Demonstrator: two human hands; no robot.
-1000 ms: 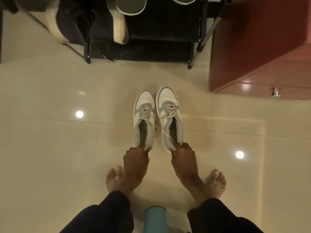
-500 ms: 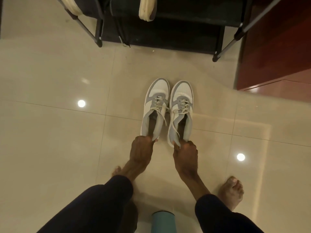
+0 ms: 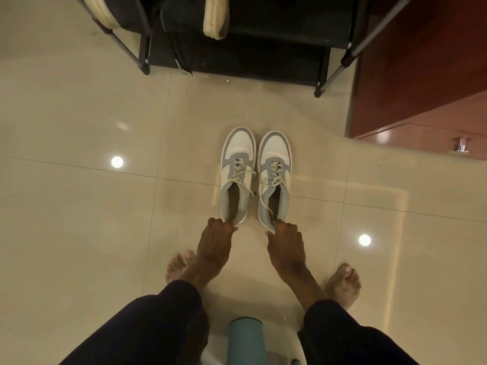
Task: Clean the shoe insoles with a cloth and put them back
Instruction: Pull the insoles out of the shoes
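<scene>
Two white and grey sneakers stand side by side over the glossy tile floor, toes pointing away from me. My left hand (image 3: 214, 242) grips the heel of the left sneaker (image 3: 238, 167). My right hand (image 3: 286, 242) grips the heel of the right sneaker (image 3: 274, 172). Both shoe openings look dark inside, and I cannot make out the insoles. Laces hang loose on both. No cloth is in view.
A black shoe rack (image 3: 237, 40) with other shoes stands ahead. A red-brown cabinet (image 3: 421, 88) with a metal knob is at the right. My bare feet (image 3: 344, 285) are on the floor, and a teal cylinder (image 3: 245, 341) sits between my legs.
My view has shifted and the pair of sneakers has moved a little to the right with both hands keeping hold of the heels.
</scene>
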